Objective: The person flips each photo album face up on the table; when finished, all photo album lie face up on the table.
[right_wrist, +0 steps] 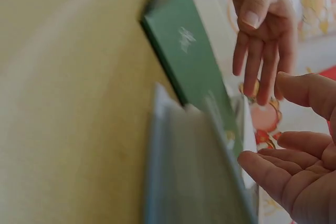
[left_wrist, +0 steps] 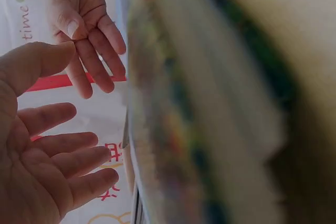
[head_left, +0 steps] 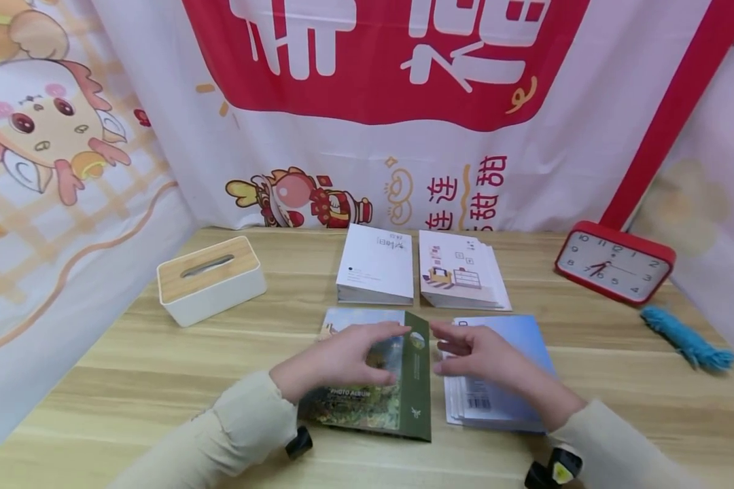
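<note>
My left hand (head_left: pixel 348 356) hovers over a photo album (head_left: pixel 355 404) with a scenic cover and a dark green spine strip. Facing it, my right hand (head_left: pixel 480 353) is held above a blue book or album (head_left: pixel 522 339) that shows a barcode near its lower edge. Both hands have relaxed, slightly bent fingers with nothing between them. In the left wrist view the left fingers (left_wrist: pixel 79 153) stand spread, apart from the album's edge. The green spine (right_wrist: pixel 191 51) shows in the right wrist view, beyond the pale blue book.
Behind lie a white album (head_left: pixel 376 265) and an illustrated album (head_left: pixel 459 268) side by side. A tissue box (head_left: pixel 220 278) with a wooden top stands at the left. On the right are a red clock (head_left: pixel 614 261) and a teal yarn bundle (head_left: pixel 688 338). Printed cloth (head_left: pixel 367 156) hangs behind the table.
</note>
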`<state>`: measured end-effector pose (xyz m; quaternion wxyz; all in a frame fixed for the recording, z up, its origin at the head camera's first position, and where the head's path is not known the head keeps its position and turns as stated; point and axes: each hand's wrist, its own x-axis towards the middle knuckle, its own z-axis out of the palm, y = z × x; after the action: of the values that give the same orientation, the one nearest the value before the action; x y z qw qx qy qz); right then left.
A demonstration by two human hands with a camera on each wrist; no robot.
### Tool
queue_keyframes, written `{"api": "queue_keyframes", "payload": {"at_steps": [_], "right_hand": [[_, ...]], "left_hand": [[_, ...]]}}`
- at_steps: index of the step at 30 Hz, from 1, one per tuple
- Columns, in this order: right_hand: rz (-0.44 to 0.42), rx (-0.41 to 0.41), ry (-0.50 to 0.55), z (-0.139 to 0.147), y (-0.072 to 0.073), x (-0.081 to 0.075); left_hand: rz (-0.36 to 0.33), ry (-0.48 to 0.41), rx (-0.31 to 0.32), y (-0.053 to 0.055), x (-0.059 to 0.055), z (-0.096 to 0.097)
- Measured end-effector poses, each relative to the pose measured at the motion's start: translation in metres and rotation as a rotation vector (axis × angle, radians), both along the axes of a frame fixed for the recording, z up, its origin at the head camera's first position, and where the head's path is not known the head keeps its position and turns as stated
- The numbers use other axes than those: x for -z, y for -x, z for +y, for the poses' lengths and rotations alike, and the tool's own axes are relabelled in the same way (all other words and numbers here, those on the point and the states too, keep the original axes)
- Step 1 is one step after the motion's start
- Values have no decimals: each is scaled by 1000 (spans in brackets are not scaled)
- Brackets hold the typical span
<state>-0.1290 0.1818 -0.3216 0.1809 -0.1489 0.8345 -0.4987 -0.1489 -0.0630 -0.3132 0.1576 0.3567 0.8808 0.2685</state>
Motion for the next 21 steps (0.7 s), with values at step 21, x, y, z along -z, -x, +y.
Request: {"api": "queue_keyframes", "payload": {"at_steps": [21], "right_hand": [[-2, -51, -3, -21, -26, 19]], "left_hand": [[165, 306, -57, -43, 9, 10]]}}
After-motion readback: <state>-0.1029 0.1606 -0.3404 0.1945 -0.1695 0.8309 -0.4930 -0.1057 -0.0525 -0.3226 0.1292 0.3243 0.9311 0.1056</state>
